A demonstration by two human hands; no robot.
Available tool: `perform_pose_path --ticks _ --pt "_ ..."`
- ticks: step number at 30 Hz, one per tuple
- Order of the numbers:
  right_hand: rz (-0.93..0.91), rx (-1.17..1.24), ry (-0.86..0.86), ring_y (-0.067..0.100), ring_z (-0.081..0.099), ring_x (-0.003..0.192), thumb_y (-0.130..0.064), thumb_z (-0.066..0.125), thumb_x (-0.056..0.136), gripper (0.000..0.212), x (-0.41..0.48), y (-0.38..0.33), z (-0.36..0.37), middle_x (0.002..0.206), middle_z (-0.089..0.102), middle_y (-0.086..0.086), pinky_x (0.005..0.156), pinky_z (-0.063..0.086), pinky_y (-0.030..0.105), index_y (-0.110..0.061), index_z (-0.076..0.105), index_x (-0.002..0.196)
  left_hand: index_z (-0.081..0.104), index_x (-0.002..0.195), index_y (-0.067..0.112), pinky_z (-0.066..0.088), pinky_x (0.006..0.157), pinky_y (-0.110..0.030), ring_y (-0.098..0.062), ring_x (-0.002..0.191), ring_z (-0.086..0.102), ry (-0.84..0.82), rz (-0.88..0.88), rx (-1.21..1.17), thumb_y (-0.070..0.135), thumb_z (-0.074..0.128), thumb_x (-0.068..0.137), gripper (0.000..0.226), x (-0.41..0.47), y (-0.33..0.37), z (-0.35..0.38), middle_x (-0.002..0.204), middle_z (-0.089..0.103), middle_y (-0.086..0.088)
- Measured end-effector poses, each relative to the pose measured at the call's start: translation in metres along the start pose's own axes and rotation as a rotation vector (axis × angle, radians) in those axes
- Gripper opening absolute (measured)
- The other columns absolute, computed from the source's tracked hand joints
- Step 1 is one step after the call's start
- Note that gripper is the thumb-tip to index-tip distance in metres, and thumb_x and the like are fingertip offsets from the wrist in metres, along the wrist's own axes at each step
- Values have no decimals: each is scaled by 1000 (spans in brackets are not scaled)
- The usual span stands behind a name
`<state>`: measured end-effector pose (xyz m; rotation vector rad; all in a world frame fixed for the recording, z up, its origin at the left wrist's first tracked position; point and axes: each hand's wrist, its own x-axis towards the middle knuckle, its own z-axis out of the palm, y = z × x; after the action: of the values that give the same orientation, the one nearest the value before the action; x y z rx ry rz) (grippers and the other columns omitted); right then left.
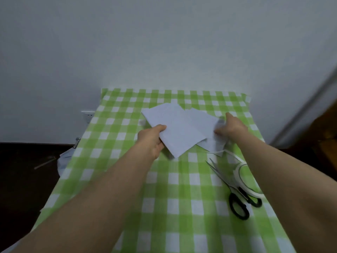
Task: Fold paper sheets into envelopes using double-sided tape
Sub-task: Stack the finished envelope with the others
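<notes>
A folded white paper point(173, 126) lies tilted on the green-and-white checked table point(182, 198). My left hand point(151, 139) pinches its near left edge, thumb on top. A second white sheet point(202, 121) lies partly under it, to the right. My right hand point(231, 126) grips that sheet's right edge, fingers curled on the paper. A roll of double-sided tape point(244, 179) with a loose strip lies to the right, partly under my right forearm.
Black-handled scissors point(235, 194) lie open near the tape at the right. The far table edge meets a white wall. The table drops off to a dark floor on the left, where a wall socket point(88, 115) shows.
</notes>
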<state>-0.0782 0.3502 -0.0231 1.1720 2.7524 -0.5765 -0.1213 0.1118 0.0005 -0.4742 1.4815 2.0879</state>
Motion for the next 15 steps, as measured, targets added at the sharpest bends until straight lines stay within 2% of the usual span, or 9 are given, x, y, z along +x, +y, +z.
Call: perform_pose_path --ticks 3,6,7,9,10,13,15 --pt "15 63 72 35 56 109 -25 65 80 36 -1 1 2 116 61 15 90 43 37 -12 58 113 55 103 1 53 81 -40 -28 93 64 19 8 -24 -3 53 84 19 4 0 -3 102 65 -15" --pt "-19 472 150 33 60 89 -12 64 81 14 -8 5 -3 91 65 19 73 46 37 -2 66 91 55 114 1 56 80 -41 -30 103 64 38 7 -44 -3 47 78 37 4 1 -8 112 65 -17" --pt "-25 609 194 29 57 82 -11 64 80 7 -17 5 -8 81 62 14 69 43 35 -5 64 82 55 117 0 56 77 -40 -30 103 64 28 5 -52 -4 46 77 41 -2 1 -10 114 64 -18" --pt "-26 805 293 20 51 76 -13 64 79 7 -25 -1 -13 68 54 2 66 39 28 -13 60 73 53 120 0 56 72 -38 -31 100 63 32 7 -49 -6 42 77 44 -6 0 -11 116 63 -18" --pt "-45 845 350 18 51 76 -14 64 79 7 -28 -4 -16 67 53 0 65 38 26 -15 60 73 53 120 0 55 72 -37 -31 97 63 30 9 -50 -7 40 78 45 -8 -1 -10 116 63 -18" --pt "-153 900 535 11 52 77 -15 60 85 8 -52 -20 -33 80 59 -2 58 38 12 -12 65 90 52 115 0 53 72 -37 -29 87 60 12 9 -72 -10 36 80 40 -25 1 -14 107 61 -18" --pt "-237 1014 603 7 54 74 -13 59 86 7 -72 -32 -48 81 60 -5 61 39 7 -16 63 91 51 112 1 51 73 -39 -27 79 58 0 4 -69 -10 36 82 35 -38 3 -20 94 59 -15"
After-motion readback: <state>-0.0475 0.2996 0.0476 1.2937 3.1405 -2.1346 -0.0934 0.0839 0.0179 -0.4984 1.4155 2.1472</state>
